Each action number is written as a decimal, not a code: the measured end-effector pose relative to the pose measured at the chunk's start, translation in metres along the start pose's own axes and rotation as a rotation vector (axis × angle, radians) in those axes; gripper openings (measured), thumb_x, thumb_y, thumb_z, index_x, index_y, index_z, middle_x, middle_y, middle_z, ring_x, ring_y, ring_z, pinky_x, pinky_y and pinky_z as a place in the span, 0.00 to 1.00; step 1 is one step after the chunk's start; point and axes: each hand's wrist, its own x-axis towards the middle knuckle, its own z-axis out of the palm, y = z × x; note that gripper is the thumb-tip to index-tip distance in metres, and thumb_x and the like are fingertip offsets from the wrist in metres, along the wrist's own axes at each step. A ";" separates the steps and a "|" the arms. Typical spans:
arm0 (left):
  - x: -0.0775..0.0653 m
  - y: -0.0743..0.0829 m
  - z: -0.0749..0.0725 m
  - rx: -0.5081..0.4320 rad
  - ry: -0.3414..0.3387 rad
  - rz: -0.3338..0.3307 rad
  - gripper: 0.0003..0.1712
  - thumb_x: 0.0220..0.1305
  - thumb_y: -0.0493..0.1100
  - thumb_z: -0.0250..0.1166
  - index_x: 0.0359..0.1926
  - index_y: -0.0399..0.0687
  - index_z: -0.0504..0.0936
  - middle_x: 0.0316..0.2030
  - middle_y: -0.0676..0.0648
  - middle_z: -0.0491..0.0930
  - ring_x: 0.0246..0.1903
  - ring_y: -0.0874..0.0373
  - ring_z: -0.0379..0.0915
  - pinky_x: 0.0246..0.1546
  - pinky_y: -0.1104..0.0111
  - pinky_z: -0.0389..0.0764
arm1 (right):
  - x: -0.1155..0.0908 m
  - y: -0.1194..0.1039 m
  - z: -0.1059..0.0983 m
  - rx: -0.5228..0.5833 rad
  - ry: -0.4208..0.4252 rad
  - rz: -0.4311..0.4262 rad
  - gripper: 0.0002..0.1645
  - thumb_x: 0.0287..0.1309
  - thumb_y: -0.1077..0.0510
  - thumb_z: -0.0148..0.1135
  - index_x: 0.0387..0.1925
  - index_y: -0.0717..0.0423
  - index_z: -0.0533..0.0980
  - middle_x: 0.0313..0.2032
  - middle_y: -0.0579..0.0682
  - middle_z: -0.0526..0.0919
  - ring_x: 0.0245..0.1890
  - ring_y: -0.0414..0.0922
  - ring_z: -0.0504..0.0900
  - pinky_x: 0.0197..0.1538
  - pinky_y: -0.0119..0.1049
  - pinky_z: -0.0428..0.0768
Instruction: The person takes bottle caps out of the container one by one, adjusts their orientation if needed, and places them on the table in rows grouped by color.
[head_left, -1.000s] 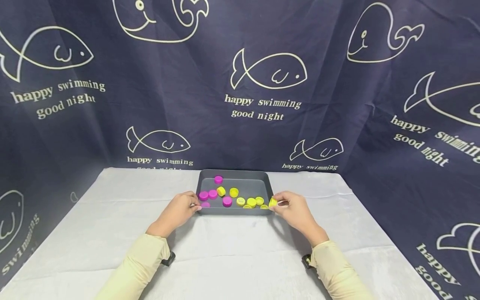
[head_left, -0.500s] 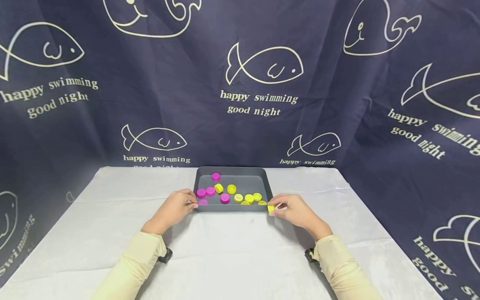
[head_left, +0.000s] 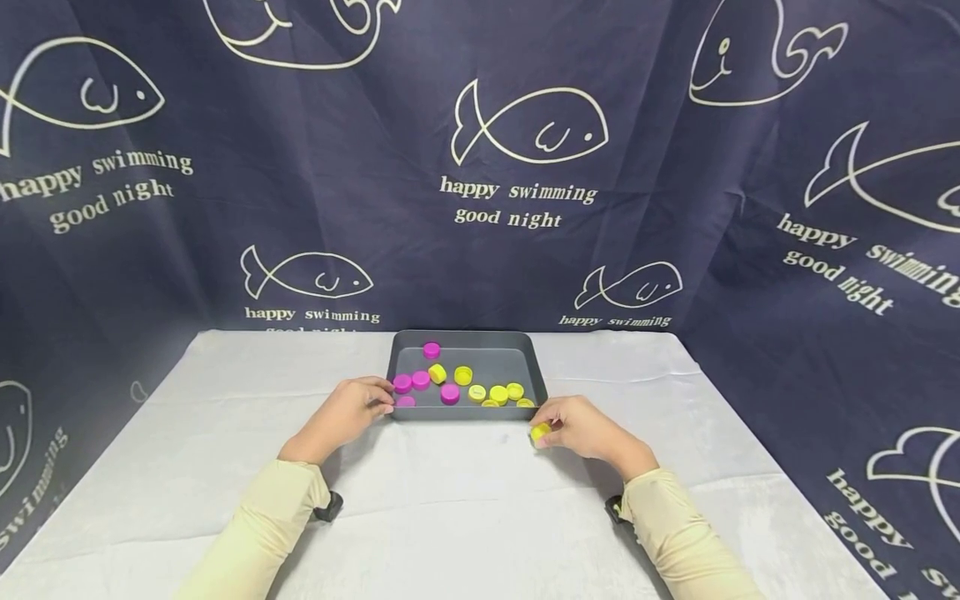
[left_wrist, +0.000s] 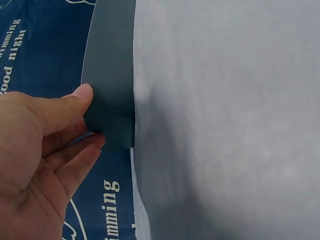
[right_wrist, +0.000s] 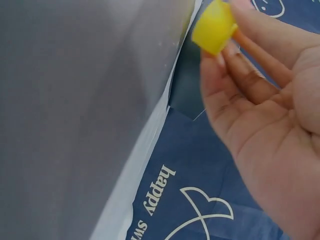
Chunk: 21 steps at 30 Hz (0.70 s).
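Note:
My right hand [head_left: 582, 427] pinches a yellow bottle cap [head_left: 539, 432] between thumb and fingers, just off the front right corner of a dark grey tray [head_left: 487, 413]. Seen from the right wrist, that yellow cap [right_wrist: 214, 27] hangs at the fingertips. At the tray's front left corner, my left hand [head_left: 347, 414] holds the rim. The left wrist view has its thumb on the tray wall [left_wrist: 112, 60] and its fingers bent at the corner. Several magenta caps [head_left: 449, 394] lie mostly on the tray's left side, and several yellow caps [head_left: 498, 396] mostly on its right.
A white cloth [head_left: 450, 517] covers the table beneath the tray. Behind and at both sides hangs a dark blue curtain [head_left: 420, 167] printed with fish and lettering. The tray's low walls stand around the caps.
My right hand has drawn the yellow cap from the tray's right rim toward me, over the cloth in front of the corner. The left hand stays at the tray's left corner.

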 end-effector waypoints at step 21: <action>-0.001 0.001 -0.001 -0.017 0.019 0.013 0.03 0.56 0.35 0.73 0.31 0.38 0.89 0.43 0.43 0.86 0.48 0.46 0.82 0.55 0.56 0.81 | -0.003 0.008 -0.007 0.161 0.024 0.016 0.19 0.53 0.63 0.73 0.47 0.65 0.83 0.46 0.55 0.87 0.46 0.53 0.84 0.52 0.50 0.83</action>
